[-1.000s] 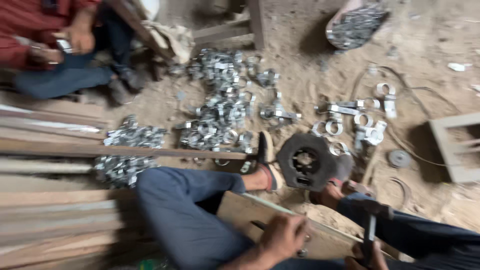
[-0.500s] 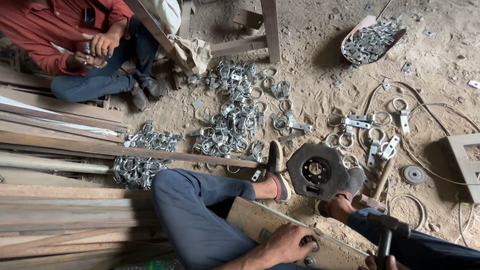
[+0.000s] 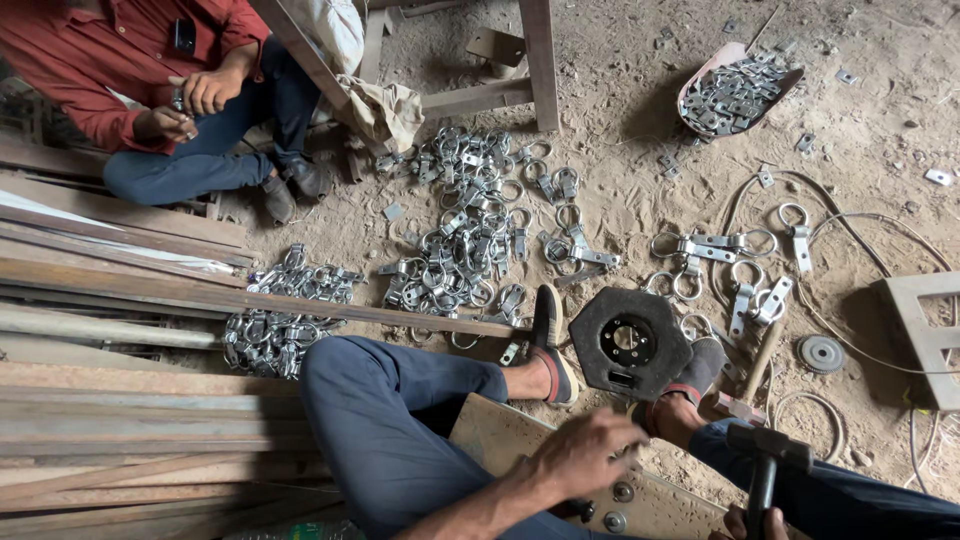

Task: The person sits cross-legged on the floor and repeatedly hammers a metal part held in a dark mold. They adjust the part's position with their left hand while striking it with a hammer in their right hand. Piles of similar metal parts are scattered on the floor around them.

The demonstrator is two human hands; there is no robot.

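Left hand [image 3: 585, 455] rests curled, knuckles up, on the flat wooden board [image 3: 500, 430] across the person's lap, fingers bent over something small and dark at the board's near edge; what it grips cannot be made out. Right hand [image 3: 752, 522], barely in view at the bottom edge, is clenched round the handle of a hammer [image 3: 768, 450], head up. Since a second ago the view has drawn back and steadied, and the left hand has slid forward along the board toward its round metal studs [image 3: 622, 492], so the work now sits under that hand. Beyond the feet lies a dark round plate [image 3: 628, 342] on the sandy floor [image 3: 640, 150], with heaps of metal ring clamps [image 3: 470, 240].
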